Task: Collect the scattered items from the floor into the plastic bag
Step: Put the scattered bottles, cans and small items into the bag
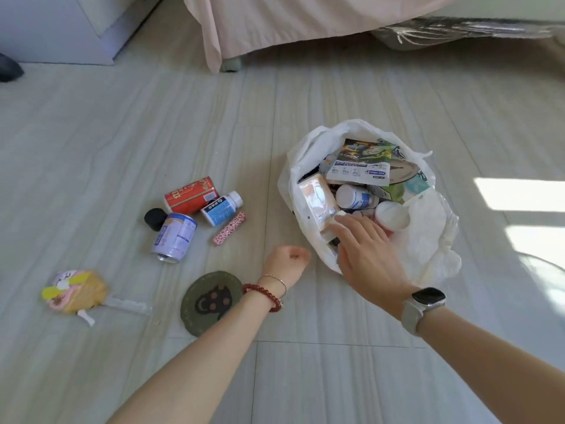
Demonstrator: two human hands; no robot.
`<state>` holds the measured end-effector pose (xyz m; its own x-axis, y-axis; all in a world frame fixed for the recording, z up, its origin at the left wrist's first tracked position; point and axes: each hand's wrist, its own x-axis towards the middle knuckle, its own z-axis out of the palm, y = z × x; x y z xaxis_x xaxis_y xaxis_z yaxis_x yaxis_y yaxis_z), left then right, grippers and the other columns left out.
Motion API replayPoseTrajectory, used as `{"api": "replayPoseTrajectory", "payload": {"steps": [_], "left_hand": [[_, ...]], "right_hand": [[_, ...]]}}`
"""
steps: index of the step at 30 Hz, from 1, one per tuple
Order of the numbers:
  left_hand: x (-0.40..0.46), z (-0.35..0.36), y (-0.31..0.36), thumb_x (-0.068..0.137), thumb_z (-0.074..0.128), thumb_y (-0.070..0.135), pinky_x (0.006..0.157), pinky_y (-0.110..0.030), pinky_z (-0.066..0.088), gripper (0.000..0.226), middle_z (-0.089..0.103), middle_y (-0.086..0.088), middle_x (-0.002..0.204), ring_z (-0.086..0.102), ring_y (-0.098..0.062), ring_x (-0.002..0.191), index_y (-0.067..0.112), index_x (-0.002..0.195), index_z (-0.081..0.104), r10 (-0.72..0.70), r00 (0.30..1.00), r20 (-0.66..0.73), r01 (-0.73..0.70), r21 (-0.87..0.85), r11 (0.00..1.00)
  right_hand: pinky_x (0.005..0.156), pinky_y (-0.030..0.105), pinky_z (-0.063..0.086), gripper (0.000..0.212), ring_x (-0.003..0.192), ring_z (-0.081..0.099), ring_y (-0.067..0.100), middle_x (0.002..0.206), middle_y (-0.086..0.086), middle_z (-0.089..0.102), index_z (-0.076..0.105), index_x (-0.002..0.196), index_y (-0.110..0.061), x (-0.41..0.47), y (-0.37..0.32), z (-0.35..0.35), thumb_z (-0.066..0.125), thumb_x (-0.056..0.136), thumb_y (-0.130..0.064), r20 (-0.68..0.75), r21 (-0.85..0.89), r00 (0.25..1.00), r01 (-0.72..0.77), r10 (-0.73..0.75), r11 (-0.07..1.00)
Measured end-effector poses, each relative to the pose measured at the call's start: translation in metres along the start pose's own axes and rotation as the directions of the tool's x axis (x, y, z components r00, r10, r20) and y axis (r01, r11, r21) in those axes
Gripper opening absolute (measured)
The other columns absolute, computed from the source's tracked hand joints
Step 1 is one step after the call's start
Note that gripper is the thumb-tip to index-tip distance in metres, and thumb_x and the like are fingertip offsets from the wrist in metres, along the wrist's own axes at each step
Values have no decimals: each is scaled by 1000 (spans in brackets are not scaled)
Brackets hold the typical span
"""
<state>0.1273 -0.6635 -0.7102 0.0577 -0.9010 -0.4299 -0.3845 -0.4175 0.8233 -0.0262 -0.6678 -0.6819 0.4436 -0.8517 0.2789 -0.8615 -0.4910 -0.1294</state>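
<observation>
A white plastic bag [428, 240] lies open on the floor, holding packets, bottles and a box. My right hand [363, 252] reaches palm down into its mouth, fingers stretched, the tips touching a small white item [340, 214]. My left hand [286, 261] is curled into a fist just left of the bag's near edge, with nothing visible in it. On the floor to the left lie a red can [191, 195], a blue-labelled white bottle [221, 209], a pale purple can [175, 237], a black round object [155, 219], a pink spotted tube [230, 228], a green round patch [211, 301] and a snack packet [76, 290].
A bed with a pink sheet [275, 22] stands at the back, one leg [232, 64] on the floor. A white cabinet [61, 29] fills the back left corner, with a dark shape [9, 68] beside it. Sunlight patches [519, 194] fall on the floor at right.
</observation>
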Motion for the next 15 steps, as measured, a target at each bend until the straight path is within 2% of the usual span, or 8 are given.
{"api": "replayPoseTrajectory", "payload": {"steps": [2,4,6,7,8,11,13,15], "left_hand": [[-4,-22,-13,88,52,19,77,-21,42,23,66,-5,99,58,-19,96,11,104,67,-36,999,-35,38,68,997],[-11,-49,-32,87,52,15,84,-22,43,21,68,-7,107,61,-22,101,12,103,66,-27,991,-131,46,140,989],[-23,-75,-57,87,51,12,84,-25,44,19,67,-9,104,61,-24,96,10,100,65,10,966,-258,41,194,980],[-31,-88,-71,86,51,12,85,-29,46,18,66,-10,102,61,-25,94,10,99,65,23,950,-313,47,215,975],[-38,-99,-85,86,52,11,86,-33,48,17,65,-11,100,61,-27,92,10,97,64,30,933,-358,58,232,971],[-53,-125,-128,83,54,8,86,-43,48,18,62,-16,98,59,-34,93,7,98,64,12,881,-473,130,266,955],[-58,-136,-149,81,58,8,86,-45,46,21,60,-21,102,56,-38,98,4,101,64,-22,820,-572,209,264,941],[-61,-142,-163,77,62,8,82,-46,44,25,58,-24,104,52,-41,101,1,101,62,-73,726,-684,290,207,935]], "right_hand": [[94,35,37,36,106,53,27,114,11,61,56,111,-8,2,-21,4,42,78,-8,-46,94,998,37,-33,995],[83,32,42,32,96,54,24,106,10,62,56,108,-8,3,-46,13,42,80,-10,-39,164,998,52,-46,985],[69,35,50,29,83,59,25,92,7,65,60,101,-10,1,-72,30,39,82,-17,47,212,998,32,-43,977],[65,36,52,31,80,61,27,88,6,65,62,99,-10,0,-87,38,38,84,-21,129,229,991,-4,-26,973],[68,38,52,34,85,62,29,91,7,65,63,102,-10,1,-101,48,37,87,-25,226,234,974,-57,3,971],[95,38,41,45,119,45,27,126,8,52,41,131,-11,7,-135,78,38,94,-38,542,124,829,-238,135,963],[99,39,37,59,124,39,27,133,9,44,32,133,-9,13,-154,93,45,90,-48,653,56,714,-379,253,924],[96,40,39,63,121,40,27,130,10,45,36,128,-9,17,-168,108,53,84,-51,685,15,643,-484,344,875]]}}
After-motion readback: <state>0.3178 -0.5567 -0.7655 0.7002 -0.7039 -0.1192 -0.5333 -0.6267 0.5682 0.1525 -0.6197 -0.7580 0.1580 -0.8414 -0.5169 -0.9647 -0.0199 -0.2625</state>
